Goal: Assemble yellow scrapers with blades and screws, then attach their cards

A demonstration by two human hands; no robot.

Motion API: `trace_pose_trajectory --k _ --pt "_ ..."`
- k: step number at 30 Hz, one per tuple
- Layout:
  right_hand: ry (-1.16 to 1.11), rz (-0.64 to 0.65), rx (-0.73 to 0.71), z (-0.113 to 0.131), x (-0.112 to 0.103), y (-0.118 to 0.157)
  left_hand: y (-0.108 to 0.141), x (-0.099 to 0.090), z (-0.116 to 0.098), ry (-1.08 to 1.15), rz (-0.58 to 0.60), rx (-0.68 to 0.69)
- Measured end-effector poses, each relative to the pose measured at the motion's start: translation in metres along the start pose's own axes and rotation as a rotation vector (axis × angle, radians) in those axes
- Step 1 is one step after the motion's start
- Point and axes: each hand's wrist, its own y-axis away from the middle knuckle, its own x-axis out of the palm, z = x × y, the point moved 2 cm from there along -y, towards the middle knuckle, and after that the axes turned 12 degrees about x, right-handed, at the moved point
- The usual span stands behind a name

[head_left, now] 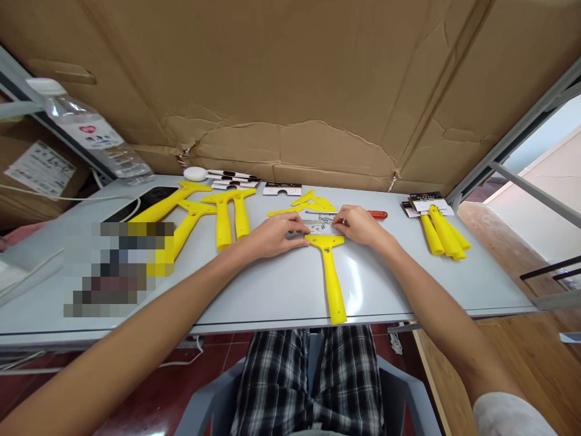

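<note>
A yellow scraper (pixel 333 284) lies in front of me, its handle toward the table's front edge and its metal blade (pixel 313 228) at the far end. My left hand (pixel 280 235) pinches the left end of the scraper's head, thumb below and fingers above. At the blade's right end, the fingertips of my right hand (pixel 358 224) are pressed together; what they hold, if anything, is too small to make out. Small screws (pixel 325 219) sit in a loose pile between my hands. Just beyond lies a screwdriver (pixel 377 214) with a red handle, partly behind my right hand.
Several yellow scraper handles (pixel 223 224) lie to the left, and flat yellow pieces (pixel 318 201) behind the screws. Carded yellow handles (pixel 442 233) rest at right. Card packaging (pixel 281 189) and a water bottle (pixel 95 133) stand near the cardboard wall (pixel 290 79). A pixelated patch hides the left.
</note>
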Motion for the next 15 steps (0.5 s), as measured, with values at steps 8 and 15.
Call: trace_pose_trajectory --k 8,15 --pt "0.019 -0.011 0.036 -0.0004 0.0004 0.0024 -0.0003 -0.0024 0.0036 0.002 0.004 -0.006" --pt "0.013 0.006 0.029 -0.0008 0.0015 0.002 0.0006 -0.0022 0.0057 -0.016 -0.001 -0.015"
